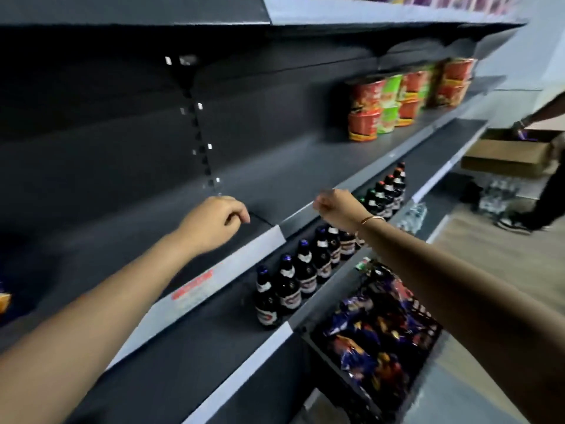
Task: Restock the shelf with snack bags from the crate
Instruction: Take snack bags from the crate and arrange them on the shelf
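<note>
Hands are up at the shelf with nothing in them, so your next job, as I read it, is to go down for stock. Snack bags sit heaped in the dark crate at about five o'clock from your right hand, low against the shelving, below the row of bottles. The bare stretch of shelf in front of you, at twelve o'clock from both hands, looks like the place to fill; the noodle cups stand well apart at two o'clock.

Take the bags by the top seam or flat across the body, not squeezed, since they will probably crush and slip. Set them upright from the back panel forward, faces out, and keep clear of the price strip on the shelf edge.

Your left hand hangs just over the front edge, wrist bent, fingers loosely curled downward, holding nothing. Your right hand, bracelet at the wrist, is closed into a loose fist near the shelf lip, also without any bag; whether it touches the lip I cannot tell. Both forearms are stretched well forward.
</note>
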### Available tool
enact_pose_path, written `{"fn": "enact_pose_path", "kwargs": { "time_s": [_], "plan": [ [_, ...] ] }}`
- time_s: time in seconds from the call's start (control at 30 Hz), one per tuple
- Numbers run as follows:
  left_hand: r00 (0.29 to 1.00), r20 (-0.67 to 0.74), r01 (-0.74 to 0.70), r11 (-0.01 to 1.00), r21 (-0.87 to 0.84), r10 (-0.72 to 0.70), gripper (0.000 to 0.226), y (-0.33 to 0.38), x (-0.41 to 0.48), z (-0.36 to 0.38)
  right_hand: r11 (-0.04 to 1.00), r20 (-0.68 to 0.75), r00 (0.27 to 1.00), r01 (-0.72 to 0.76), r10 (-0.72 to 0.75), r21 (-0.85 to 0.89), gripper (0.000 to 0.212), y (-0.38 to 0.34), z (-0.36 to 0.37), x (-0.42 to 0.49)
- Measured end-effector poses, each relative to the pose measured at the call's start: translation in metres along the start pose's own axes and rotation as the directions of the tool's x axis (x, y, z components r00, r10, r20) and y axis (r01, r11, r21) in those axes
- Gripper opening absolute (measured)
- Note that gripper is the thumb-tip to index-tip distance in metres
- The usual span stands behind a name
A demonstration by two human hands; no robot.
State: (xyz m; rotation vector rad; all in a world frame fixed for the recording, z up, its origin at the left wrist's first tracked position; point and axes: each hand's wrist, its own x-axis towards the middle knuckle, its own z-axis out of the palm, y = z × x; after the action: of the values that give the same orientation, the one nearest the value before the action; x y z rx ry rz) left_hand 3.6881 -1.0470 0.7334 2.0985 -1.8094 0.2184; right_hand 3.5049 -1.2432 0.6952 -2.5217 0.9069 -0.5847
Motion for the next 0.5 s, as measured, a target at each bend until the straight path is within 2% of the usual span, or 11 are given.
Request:
{"fn": "enact_pose_path", "kwargs": {
  "time_s": [0.2,0.33,0.5],
  "plan": [
    [0.986,0.125,-0.097,0.988,-0.123,0.113,0.029,0.070,0.048,0.081,0.983,-0.035,0.983,-0.184,0.183,-0.029,0.018,0.101,-0.023,-0.043],
    [0.963,0.215,-0.124,0.975,-0.186,0.163,0.031,0.105,0.067,0.127,0.959,-0.029,0.959,-0.283,0.283,0.000,0.025,0.157,-0.024,-0.065],
    [0.937,0.281,-0.138,0.959,-0.249,0.208,0.028,0.134,0.088,0.190,0.909,0.007,0.909,-0.416,0.416,0.024,0.019,0.226,-0.021,-0.101]
  ]
}}
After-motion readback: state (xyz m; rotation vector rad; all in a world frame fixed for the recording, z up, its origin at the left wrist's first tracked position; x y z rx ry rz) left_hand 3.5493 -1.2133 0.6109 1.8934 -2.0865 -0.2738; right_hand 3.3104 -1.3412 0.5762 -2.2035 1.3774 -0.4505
